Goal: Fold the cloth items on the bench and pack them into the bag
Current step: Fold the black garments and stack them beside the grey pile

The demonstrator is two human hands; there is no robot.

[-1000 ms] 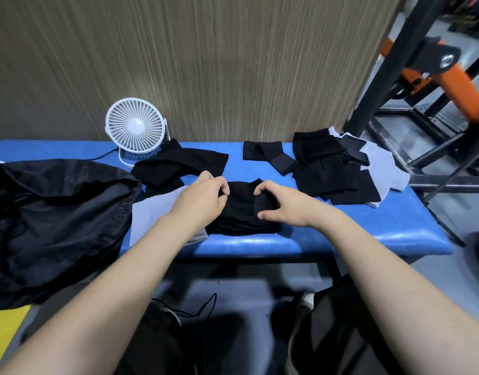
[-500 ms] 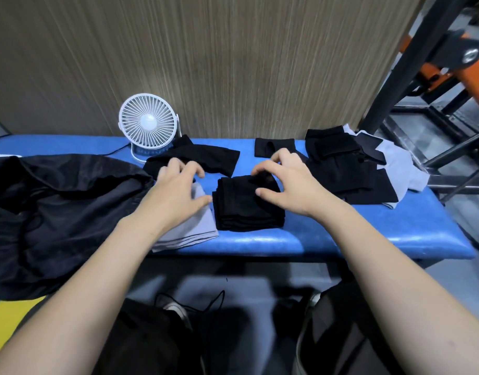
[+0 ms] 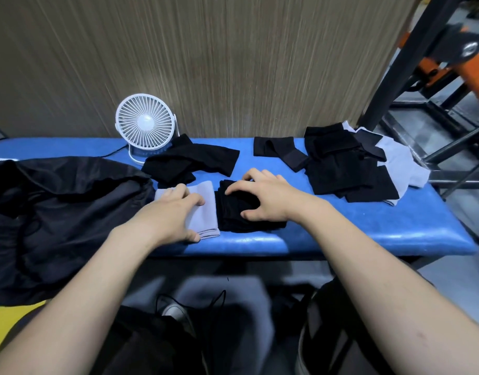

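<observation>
Blue bench (image 3: 368, 228): left hand (image 3: 168, 215) on grey cloth (image 3: 206, 209); no writing legible.

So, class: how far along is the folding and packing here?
Done: a grey cloth and black cloth lie folded. In hand: left hand rests on the grey, right hand grips the black. Left: loose pile at right; nothing visibly in the bag.

Bag (image 3: 57, 217) cut off at left frame edge. Left hand (image 3: 169, 215) hides part of grey cloth (image 3: 206, 212). Orange frame (image 3: 474, 69), upper right, blurred.
</observation>
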